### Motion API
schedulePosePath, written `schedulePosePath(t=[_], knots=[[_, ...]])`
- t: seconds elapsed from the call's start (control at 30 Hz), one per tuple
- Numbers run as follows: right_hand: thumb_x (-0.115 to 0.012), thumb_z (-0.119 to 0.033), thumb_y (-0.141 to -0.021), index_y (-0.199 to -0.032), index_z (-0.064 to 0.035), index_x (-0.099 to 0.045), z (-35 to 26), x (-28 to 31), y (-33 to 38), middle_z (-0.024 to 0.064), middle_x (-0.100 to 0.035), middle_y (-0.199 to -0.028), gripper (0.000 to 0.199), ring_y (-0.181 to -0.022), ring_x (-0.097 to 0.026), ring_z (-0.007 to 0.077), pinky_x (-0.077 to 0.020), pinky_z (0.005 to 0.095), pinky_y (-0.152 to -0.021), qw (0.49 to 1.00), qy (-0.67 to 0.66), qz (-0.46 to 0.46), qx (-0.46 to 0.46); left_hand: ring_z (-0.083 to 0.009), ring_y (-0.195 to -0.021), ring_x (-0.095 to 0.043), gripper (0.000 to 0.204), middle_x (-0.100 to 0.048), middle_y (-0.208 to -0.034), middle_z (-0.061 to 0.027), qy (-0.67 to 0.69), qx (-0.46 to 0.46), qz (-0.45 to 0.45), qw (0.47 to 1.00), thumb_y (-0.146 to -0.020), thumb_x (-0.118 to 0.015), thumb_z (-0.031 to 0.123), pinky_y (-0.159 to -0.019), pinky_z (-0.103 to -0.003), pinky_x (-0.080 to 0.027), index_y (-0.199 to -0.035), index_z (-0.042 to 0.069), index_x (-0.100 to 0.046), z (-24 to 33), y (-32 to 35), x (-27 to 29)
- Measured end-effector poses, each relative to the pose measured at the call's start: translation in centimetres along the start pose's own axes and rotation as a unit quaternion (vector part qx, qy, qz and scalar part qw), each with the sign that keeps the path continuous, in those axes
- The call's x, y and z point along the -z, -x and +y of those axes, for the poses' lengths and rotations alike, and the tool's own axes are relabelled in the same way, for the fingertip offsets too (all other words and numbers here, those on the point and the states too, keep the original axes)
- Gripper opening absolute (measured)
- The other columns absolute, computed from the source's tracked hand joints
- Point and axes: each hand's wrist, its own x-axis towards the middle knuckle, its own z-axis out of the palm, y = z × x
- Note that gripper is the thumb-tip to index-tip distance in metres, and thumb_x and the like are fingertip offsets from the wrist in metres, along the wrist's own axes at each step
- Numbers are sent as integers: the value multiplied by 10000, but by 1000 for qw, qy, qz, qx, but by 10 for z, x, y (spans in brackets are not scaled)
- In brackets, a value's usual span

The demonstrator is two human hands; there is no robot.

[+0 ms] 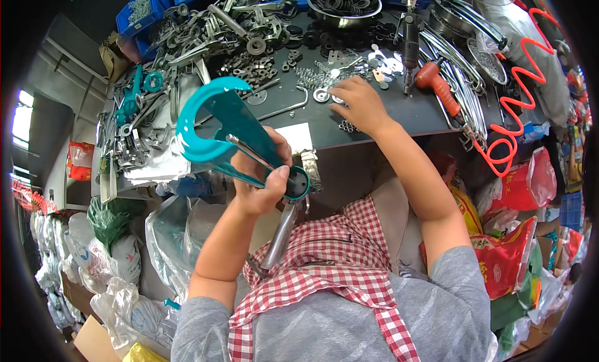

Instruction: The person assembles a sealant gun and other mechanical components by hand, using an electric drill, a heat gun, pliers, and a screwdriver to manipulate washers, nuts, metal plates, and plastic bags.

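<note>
nearest the body, over a red-checked apron [324, 268], the left hand [265, 184] has its fingers [279, 175] wrapped tight round a teal metal frame [218, 128], gripping it close to the round collar at its lower end, where a thin steel rod [249, 151] runs along it and a grey tube [281, 234] hangs down below the fingers. the hooked end is tipped up and away from the fingers, probably so the collar faces the person (a working angle, it seems).

beyond those fingers the right hand [362, 103] reaches forward onto the dark counter [374, 122], its fingers bent down and drawn narrow over small nuts and washers [346, 126]; whether they already pinch one i cannot tell. just past them lie loose springs [309, 78] and flat silver blanks [384, 62].

further out, to the right of the fingers, a red-handled tool [437, 84] rests beside wire hoops [462, 81]. farthest back stand a steel bowl of black rings [344, 3] and blue bins [143, 13] of parts, kept within arm's reach.
</note>
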Motion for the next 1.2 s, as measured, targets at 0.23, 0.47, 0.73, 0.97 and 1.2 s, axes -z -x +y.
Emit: schedulePosePath(t=[0.23, 0.47, 0.73, 0.97, 1.2], knots=[[-707, -345, -670, -992, -58, -622, 17, -22, -27, 67, -584, -968, 440, -952, -518, 254, -428, 356, -815, 982, 92, -166, 5, -171, -709, -494, 369, -487, -809, -104, -44, -4, -3, 999, -703, -577, 135, -651, -295, -419, -1009, -7, -427, -17, -18, -1], [-722, -302, -649, -924, -83, -627, 15, -22, -27, 41, -576, -969, 364, -937, -517, 225, -395, 335, -824, 983, 100, -135, 67, -110, -689, -487, 341, -493, -787, -51, 4, -2, -2, 1000, -667, -534, 12, -602, -244, -415, -1000, 15, -458, -19, -20, 0], [-694, -203, -670, -824, -71, -596, -4, -22, -2, 61, -589, -795, 225, -732, -582, 241, -453, 334, -664, 992, 111, 3, 61, -150, -721, -478, 409, -469, -818, -61, 5, 12, -5, 1000, -692, -623, 136, -646, -280, -406, -1035, 17, -434, -23, -21, -1], [-735, -150, -666, -1014, -56, -637, -115, 102, -44, 66, -625, -797, 373, -633, -581, 137, -486, 284, -585, 950, -311, -11, 35, -97, -770, -499, 416, -505, -891, -41, 1, 45, 6, 999, -648, -597, 32, -667, -256, -438, -1045, 24, -472, -16, -17, 3], [-728, -181, -687, -1009, -44, -632, -141, 105, -85, 140, -620, -799, 363, -626, -614, 259, -488, 303, -586, 962, -235, -6, 140, -107, -749, -502, 398, -527, -857, -30, -23, -9, 10, 1000, -652, -596, 89, -664, -258, -432, -1029, -3, -508, -15, -20, 1]])
